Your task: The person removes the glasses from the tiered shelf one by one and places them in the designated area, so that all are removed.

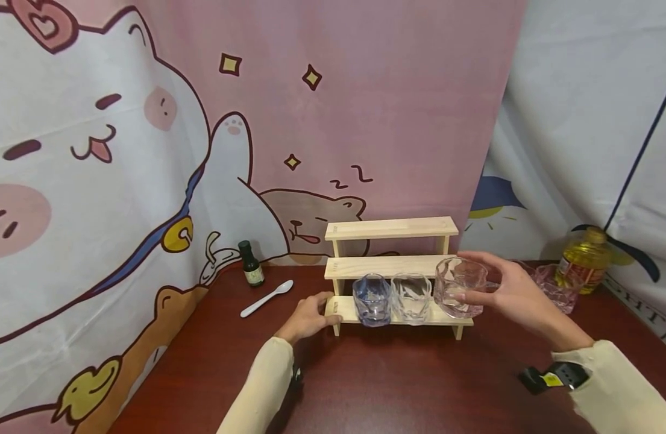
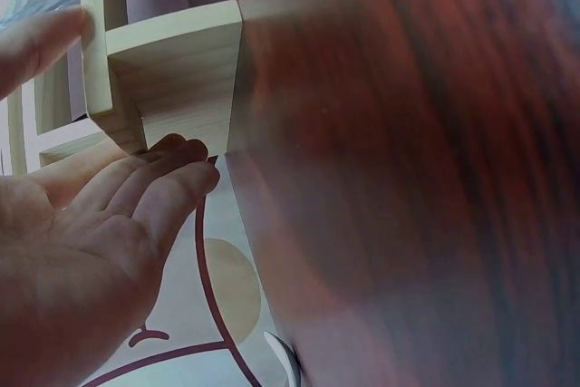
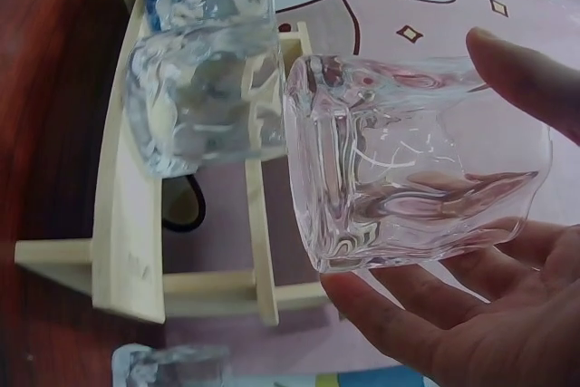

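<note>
Right fingers [image 3: 390, 319] grasping pinkish glass [image 1: 453, 283], left fingers [image 2: 172, 192] gripping wooden rack [image 1: 392, 228], blue glass [image 1: 372, 301] beside clear glass [image 1: 411, 299] on lowest tier [image 1: 348, 305]

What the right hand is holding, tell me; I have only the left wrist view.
Observer: The right hand holds a faintly pink glass tumbler.
Operator: Now list what stands on the wooden three-tier stand.
Observer: Two tumblers, both on its lowest tier: a blue-tinted tumbler, with a clear tumbler to its right.
Operator: I see only part of the white spoon. Report what stands near it.
Observer: A small dark bottle with a pale label.
</note>
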Demonstrator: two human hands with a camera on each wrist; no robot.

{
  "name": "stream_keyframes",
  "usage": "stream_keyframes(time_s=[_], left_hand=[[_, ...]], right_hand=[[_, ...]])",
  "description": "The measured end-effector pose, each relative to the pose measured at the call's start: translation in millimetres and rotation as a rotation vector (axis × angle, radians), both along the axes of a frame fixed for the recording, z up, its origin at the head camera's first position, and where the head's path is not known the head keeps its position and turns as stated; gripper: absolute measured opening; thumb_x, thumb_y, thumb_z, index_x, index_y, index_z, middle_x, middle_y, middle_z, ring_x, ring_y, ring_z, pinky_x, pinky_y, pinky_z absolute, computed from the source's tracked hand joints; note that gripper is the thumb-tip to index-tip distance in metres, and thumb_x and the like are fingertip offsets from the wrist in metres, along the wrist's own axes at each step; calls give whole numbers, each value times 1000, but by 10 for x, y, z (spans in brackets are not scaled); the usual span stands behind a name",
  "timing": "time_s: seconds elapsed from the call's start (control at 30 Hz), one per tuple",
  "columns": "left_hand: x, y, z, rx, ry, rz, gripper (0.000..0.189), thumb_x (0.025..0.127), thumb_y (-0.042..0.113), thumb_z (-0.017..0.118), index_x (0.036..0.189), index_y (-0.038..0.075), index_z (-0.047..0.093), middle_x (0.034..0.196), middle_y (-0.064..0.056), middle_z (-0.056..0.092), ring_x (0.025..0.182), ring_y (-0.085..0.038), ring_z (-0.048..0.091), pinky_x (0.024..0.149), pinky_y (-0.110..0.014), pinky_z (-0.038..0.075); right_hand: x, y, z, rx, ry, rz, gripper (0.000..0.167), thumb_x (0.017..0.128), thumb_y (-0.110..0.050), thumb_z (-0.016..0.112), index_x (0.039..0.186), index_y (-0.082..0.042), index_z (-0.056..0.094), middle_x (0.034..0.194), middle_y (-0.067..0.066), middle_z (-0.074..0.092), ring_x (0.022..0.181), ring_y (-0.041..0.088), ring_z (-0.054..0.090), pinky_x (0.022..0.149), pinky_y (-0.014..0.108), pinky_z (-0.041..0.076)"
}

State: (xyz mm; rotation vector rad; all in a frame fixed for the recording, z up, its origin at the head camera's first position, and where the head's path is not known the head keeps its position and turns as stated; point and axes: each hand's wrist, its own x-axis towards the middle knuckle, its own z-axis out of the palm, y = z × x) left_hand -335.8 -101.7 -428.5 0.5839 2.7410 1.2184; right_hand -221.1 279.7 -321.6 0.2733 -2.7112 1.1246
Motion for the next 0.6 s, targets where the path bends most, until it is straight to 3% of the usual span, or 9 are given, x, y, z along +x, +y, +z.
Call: stream_keyframes(time_s=[0.17,0.27,0.4,0.5,0.6], left_hand=[[6,0,3,-7,8,-3,65,84,25,79,139,2,55,132,-17,66,119,-27,63,103,-48,47],[4,4,1,-10,12,-4,65,84,25,79,139,2,55,132,-17,66,119,-27,63,103,-48,48],[-8,13,3,-9,15,-6,66,84,26,79,140,1,54,134,-17,65,121,-28,62,104,-48,47],[-11,14,4,-13,14,-1,66,84,26,79,140,2,54,134,-17,65,122,-28,62,104,-48,47],[-5,8,-6,-18,5,4,65,84,25,79,139,2,55,133,-16,65,120,-27,62,104,-48,47]], right_hand=[[27,121,-52,3,-6,10,79,86,-40,79,152,-18,42,142,19,57,129,38,51,87,49,49],[44,206,-87,6,-23,-2,79,86,-42,78,152,-19,42,139,17,60,118,11,57,82,37,50],[46,351,-145,16,-30,-28,80,85,-42,79,152,-17,42,137,17,62,103,-17,46,78,28,48],[20,448,-207,19,-44,-42,81,86,-41,78,153,-15,41,138,20,61,109,-9,52,76,27,49],[-12,516,-282,30,-66,-63,85,85,-43,78,153,-12,39,139,24,59,117,21,60,77,34,51]])
